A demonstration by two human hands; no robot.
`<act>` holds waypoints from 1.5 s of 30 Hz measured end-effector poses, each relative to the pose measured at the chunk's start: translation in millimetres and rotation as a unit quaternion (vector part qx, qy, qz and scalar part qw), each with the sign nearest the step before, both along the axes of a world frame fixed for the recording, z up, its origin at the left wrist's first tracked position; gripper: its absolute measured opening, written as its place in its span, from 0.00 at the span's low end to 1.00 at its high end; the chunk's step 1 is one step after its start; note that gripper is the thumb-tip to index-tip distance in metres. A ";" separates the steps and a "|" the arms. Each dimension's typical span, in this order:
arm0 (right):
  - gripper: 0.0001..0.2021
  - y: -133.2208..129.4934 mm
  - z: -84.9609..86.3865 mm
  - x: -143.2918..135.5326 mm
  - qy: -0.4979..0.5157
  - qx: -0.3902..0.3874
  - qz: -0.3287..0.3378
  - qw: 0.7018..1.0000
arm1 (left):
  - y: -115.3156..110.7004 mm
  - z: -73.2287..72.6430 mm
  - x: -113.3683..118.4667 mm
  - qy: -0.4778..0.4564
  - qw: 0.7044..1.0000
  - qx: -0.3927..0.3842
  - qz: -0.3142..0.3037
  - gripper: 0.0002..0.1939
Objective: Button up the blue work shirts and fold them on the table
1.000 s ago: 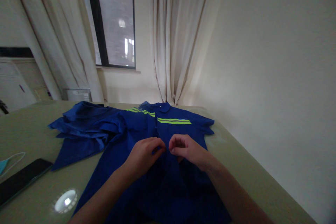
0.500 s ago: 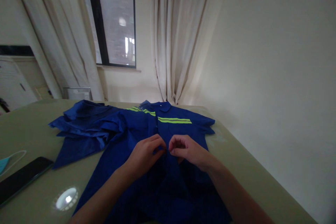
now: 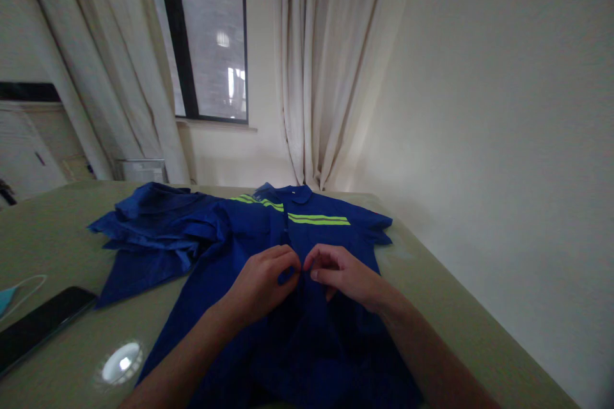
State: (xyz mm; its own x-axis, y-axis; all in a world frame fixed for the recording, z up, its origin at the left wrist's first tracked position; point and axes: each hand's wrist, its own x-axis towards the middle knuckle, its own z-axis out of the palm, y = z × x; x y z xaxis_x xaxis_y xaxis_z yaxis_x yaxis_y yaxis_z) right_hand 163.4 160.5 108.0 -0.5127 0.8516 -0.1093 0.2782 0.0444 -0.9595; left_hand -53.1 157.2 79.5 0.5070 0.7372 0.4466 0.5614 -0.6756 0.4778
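Observation:
A blue work shirt point(image 3: 316, 236) with two neon-yellow chest stripes point(image 3: 319, 220) lies flat on the table, collar pointing away from me. My left hand point(image 3: 261, 281) pinches the left edge of the shirt's front opening at mid-chest. My right hand point(image 3: 338, 271) pinches the right edge just beside it, fingertips nearly touching. Both forearms rest over the lower part of the shirt. Whatever lies between the fingertips is hidden.
More blue garments point(image 3: 153, 230) lie crumpled in a pile at the left of the shirt. A black phone point(image 3: 41, 326) and a light-blue face mask point(image 3: 9, 297) sit on the olive table point(image 3: 455, 313) at far left. A wall runs along the right; curtains and a window stand behind.
My two hands have drawn slightly closer together on the shirt front. The shirt and the other things have not moved.

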 end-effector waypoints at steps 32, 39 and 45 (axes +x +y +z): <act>0.09 -3.0 0.5 2.7 -0.087 0.072 0.020 0.993 | -0.1 -3.2 -1.5 0.012 1.000 0.026 -0.011 0.09; 0.13 -8.2 9.7 -0.5 -0.148 0.146 0.022 0.978 | 0.5 -2.8 -1.7 -0.032 0.998 0.030 0.046 0.08; 0.03 -14.5 13.5 5.8 -0.293 0.186 0.019 0.938 | -2.5 1.0 2.1 0.007 0.998 0.028 0.056 0.09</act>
State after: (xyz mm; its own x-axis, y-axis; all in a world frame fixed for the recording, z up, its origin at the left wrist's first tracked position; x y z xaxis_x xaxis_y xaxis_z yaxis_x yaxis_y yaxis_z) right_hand 169.2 146.0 121.5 -0.4882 0.8691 -0.0801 0.7443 0.3666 -0.5582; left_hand -51.0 154.6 80.5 0.4296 0.7631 0.4827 0.6404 -0.6344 0.4329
